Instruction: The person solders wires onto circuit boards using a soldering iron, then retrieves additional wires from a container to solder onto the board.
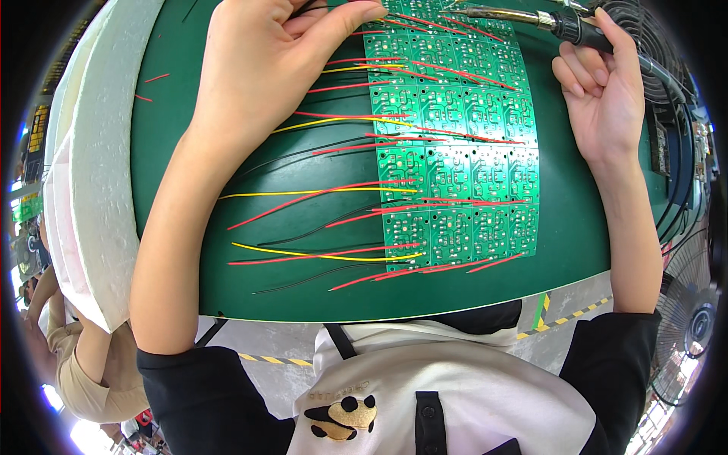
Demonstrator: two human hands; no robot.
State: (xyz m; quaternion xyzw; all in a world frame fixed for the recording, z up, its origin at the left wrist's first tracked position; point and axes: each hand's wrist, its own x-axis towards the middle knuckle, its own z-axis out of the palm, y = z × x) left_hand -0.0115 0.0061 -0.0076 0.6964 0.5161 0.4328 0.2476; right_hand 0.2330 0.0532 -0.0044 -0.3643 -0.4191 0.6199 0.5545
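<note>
My left hand is at the top of the view with thumb and fingers pinched on a thin wire at the circuit board panel's far left edge. The wire's colour is hard to make out. A soldering iron is held by its dark handle in my right hand. Its metal tip points left, over the far end of the green circuit board panel. Rows of red, yellow and black wires stick out leftward from the panel, such as a yellow wire. More red wires lie across the boards.
The panel rests on a green work surface. White foam borders the left side, near two red wire scraps. A round black grille and cables stand at the far right, with a fan below. Another person sits at left.
</note>
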